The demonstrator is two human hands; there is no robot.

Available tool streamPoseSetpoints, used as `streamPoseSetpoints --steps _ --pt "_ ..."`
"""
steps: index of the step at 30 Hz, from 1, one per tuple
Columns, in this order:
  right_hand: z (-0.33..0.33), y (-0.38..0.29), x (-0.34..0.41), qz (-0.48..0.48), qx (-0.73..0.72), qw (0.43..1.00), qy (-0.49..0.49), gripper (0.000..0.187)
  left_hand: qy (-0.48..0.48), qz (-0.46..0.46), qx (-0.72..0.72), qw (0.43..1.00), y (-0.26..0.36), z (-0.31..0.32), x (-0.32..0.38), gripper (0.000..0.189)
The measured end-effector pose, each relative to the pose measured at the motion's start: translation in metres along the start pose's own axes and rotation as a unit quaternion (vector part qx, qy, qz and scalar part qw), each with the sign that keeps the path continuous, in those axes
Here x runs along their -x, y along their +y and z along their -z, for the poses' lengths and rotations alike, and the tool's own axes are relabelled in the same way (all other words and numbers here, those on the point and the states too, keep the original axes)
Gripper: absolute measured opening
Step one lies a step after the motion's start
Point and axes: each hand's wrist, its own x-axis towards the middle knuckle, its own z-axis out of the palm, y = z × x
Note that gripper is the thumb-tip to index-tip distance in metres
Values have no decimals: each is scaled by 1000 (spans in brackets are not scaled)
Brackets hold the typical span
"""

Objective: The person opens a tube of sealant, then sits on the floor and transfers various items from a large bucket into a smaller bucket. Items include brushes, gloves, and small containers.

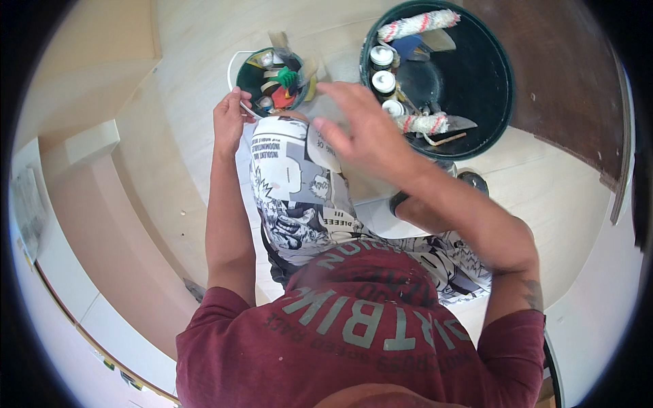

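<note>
My left hand (232,115) grips the white handle (249,109) of a small green bucket (244,74) just past my knee. Inside that bucket is a jumble: a green plastic piece (284,77), a red item (282,97) and other small things. Paintbrushes (279,41) stick up over its rim, one of them blurred. My right hand (357,120) is in the air between the bucket and a large dark green tub (502,109). Its thumb and fingers are spread, with nothing seen in them.
The tub holds two paint roller sleeves (421,25), several white-capped containers (383,81), a blue scraper (406,47) and a pointed trowel blade (461,123). At right lies a dark brown board (566,76). A pale ledge (76,137) runs along the left; a metal blade (193,289) rests near it.
</note>
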Motion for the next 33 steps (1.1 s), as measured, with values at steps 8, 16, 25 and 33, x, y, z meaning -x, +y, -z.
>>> streamPoseSetpoints --steps 8,16,25,33 --pt "-106 113 -20 -227 -49 951 205 107 70 -261 -414 869 22 -51 -39 32" --pt "-117 164 -126 -256 -98 936 220 66 -219 -230 -400 860 37 -91 -48 62" --pt "-38 53 -12 -148 -219 932 247 45 -176 -191 -335 906 53 -82 -48 38" --pt "-41 24 6 -35 -224 951 211 55 -148 -153 113 970 148 -51 44 34"
